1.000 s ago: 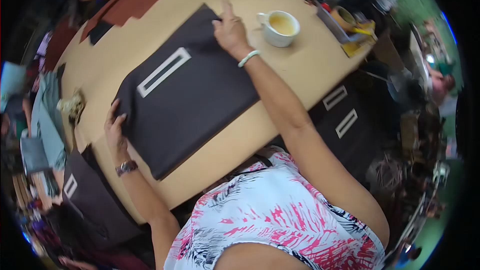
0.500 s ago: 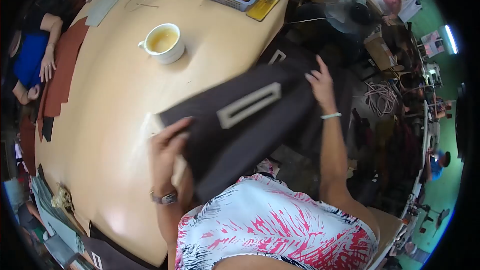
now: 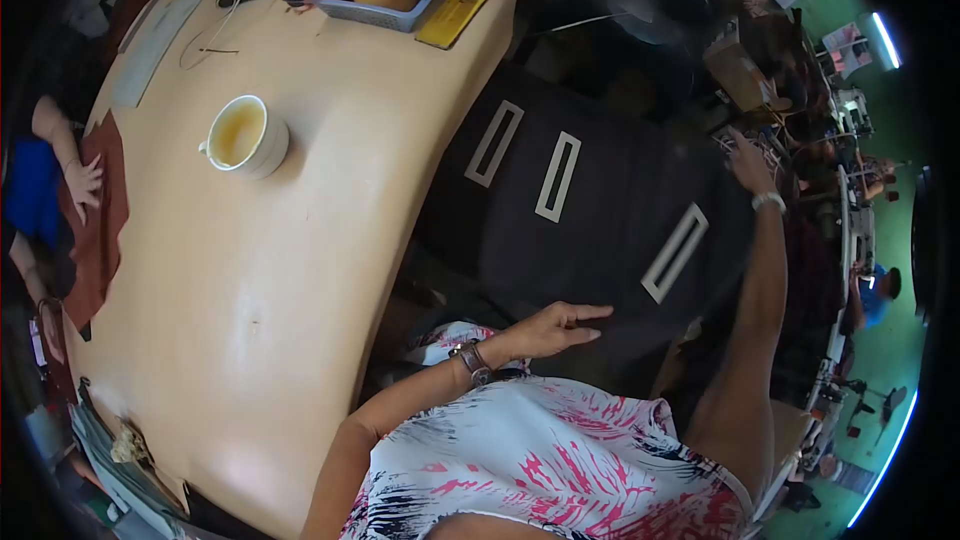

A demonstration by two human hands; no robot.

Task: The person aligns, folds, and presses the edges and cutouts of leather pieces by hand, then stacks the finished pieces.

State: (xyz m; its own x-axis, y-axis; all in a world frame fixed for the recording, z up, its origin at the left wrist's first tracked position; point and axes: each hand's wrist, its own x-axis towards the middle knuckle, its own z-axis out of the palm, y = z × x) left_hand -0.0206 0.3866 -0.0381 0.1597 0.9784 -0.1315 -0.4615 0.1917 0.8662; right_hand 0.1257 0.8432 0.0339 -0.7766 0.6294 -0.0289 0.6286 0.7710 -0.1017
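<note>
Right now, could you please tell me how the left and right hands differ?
The left hand has a watch at its wrist, the right hand a pale bracelet. The left hand is close to the patterned top; the right hand is farther out. Both are bare and near the dark panel.

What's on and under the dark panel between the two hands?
On top: one pale rectangular frame. Underneath the dark panel: covered, can't tell. Its edge blends into the dark pieces beside it.
</note>
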